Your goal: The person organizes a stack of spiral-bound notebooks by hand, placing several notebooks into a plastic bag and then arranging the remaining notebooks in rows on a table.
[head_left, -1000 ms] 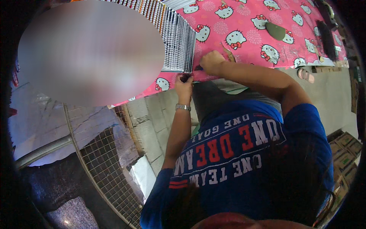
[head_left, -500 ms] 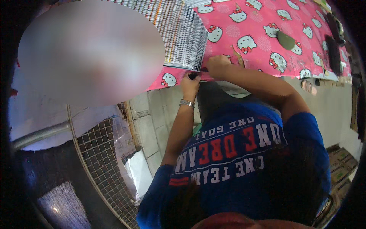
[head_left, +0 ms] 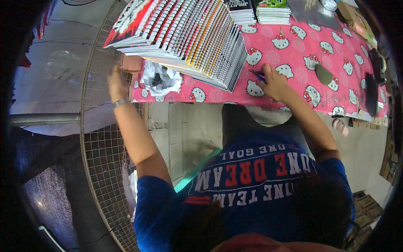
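Note:
A tall stack of spiral-bound notebooks (head_left: 197,40) leans across the table, its coil bindings toward me. My right hand (head_left: 275,85) is closed around small pliers (head_left: 259,76) with blue handles and dark jaws, just right of the stack's lower corner. The jaws point left and touch no notebook. Beyond the table's left edge, my left hand (head_left: 119,86) is raised beside the stack's left end. It is a little blurred, its fingers look stretched out, and nothing shows in it.
Crumpled clear plastic (head_left: 161,80) with something dark in it lies below the stack. A dark green rounded piece (head_left: 323,74) rests on the pink patterned tablecloth (head_left: 294,50). More notebooks (head_left: 273,14) stand at the back. Wire mesh (head_left: 103,155) is at the left.
Both hands were together at the stack's lower corner. My left hand has moved far left, my right hand a little right with the pliers. The view has shifted, showing more of the stack.

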A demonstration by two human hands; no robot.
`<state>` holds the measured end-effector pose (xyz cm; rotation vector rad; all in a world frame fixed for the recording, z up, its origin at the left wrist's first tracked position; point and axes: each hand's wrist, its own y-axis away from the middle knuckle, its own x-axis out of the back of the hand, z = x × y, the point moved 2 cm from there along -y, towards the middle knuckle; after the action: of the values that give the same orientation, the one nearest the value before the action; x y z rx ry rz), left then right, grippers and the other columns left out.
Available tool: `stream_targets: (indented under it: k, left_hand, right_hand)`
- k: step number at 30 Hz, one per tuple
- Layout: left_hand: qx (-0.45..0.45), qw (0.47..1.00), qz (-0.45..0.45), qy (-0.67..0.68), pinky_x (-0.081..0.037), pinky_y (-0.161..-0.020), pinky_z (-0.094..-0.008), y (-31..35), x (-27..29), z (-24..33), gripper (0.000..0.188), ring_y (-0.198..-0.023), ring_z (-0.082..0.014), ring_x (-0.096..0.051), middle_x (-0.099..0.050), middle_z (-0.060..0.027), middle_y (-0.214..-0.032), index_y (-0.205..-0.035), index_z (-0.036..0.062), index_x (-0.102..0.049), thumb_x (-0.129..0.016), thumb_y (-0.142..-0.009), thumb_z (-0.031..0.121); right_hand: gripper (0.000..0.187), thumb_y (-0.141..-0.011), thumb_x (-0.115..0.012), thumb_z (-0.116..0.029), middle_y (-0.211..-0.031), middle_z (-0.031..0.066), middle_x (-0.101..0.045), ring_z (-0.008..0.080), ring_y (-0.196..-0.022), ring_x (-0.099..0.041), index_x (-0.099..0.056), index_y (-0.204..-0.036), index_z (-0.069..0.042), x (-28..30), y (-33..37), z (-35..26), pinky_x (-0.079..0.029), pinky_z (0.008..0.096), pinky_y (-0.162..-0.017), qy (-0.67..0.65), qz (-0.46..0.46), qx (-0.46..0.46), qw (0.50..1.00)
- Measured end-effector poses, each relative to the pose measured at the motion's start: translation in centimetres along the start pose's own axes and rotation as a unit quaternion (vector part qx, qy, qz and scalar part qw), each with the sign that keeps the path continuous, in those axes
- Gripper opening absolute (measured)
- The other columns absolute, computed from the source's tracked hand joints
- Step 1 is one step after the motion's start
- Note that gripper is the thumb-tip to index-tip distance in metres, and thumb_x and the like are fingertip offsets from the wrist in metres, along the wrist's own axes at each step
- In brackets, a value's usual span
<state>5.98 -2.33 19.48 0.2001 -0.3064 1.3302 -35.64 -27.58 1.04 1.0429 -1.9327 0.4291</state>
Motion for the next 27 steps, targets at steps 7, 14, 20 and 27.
stream_targets:
  k: [7, 14, 20, 27]
  left_hand:
    - [-0.532, 0.845, -0.007, -0.043, -0.035, -0.099, -0.0309, 12.5, -5.6, 20.2, 0.03, -0.114, -0.0201, -0.05, -0.054, -0.0122, -0.127, -0.108, -0.0017, -0.06, -0.06, -0.084, 0.016]
    - [-0.376, 0.799, -0.455, -0.118, -0.035, -0.098, -0.028, 15.3, -13.5, 21.9, 0.03, -0.113, -0.0136, -0.047, -0.05, -0.0079, -0.126, -0.11, 0.0039, -0.052, -0.065, -0.083, 0.009]
    - [-0.365, 0.801, -0.427, -0.207, -0.038, -0.092, -0.0249, 15.9, -13.5, 20.8, 0.035, -0.104, -0.0099, -0.047, -0.053, -0.0028, -0.112, -0.11, 0.0036, -0.051, -0.068, -0.08, 0.008]
    - [-0.367, 0.798, -0.443, -0.181, -0.038, -0.091, -0.0239, 15.9, -13.6, 20.7, 0.031, -0.103, -0.0093, -0.048, -0.053, -0.002, -0.11, -0.109, 0.0039, -0.052, -0.066, -0.081, 0.006]
  right_hand:
    - [0.041, -0.073, -0.072, -0.019, -0.101, 0.016, -0.051, 0.0347, -0.095, -0.053, -0.054, -0.107, -0.004, 10.3, -0.6, -8.9, -0.043, 0.0405, -0.082, -0.193, 0.212, 0.298, 0.911]
    - [0.046, -0.069, -0.074, -0.031, -0.104, 0.0085, -0.056, 0.028, -0.103, -0.052, -0.06, -0.108, -0.013, 15.1, -1.3, -16.4, -0.037, 0.0412, -0.09, -0.211, 0.347, 0.421, 0.811]
    - [0.048, -0.066, -0.074, -0.028, -0.104, 0.0083, -0.055, 0.0294, -0.101, -0.051, -0.059, -0.109, -0.013, 14.0, -1.8, -17.5, -0.037, 0.041, -0.088, -0.248, 0.329, 0.441, 0.798]
    - [0.048, -0.068, -0.075, -0.029, -0.101, 0.0085, -0.055, 0.0291, -0.099, -0.051, -0.059, -0.11, -0.013, 13.9, -0.8, -17.7, -0.038, 0.0408, -0.086, -0.238, 0.327, 0.451, 0.796]
